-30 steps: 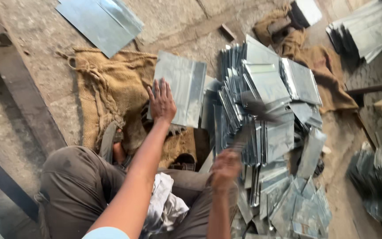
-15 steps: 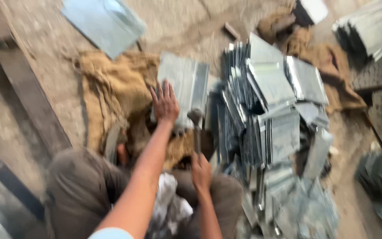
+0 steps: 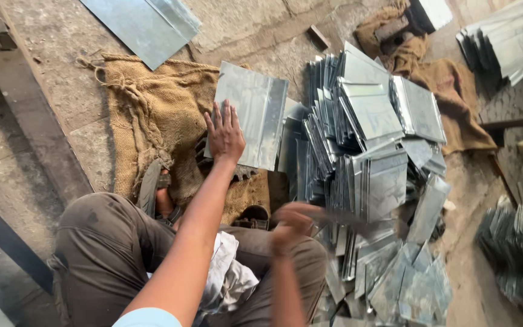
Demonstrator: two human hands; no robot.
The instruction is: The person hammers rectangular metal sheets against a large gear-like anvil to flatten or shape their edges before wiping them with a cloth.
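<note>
My left hand lies flat, fingers spread, on the near edge of a folded grey metal sheet that rests on a brown burlap sack. My right hand is blurred with motion, low and close to my knee. It is closed on a hammer handle, a dark streak that points right over the pile of sheets. The hammer's head is too blurred to make out.
A big heap of folded metal sheets stands right of the held sheet and spills toward my right leg. More stacks lie at the far right and top right. A flat sheet lies at the top. A dark steel beam runs on the left.
The hammer was raised over the sheet's right edge half a second ago. My right hand has since swung it down and to the right. My left hand stays on the sheet.
</note>
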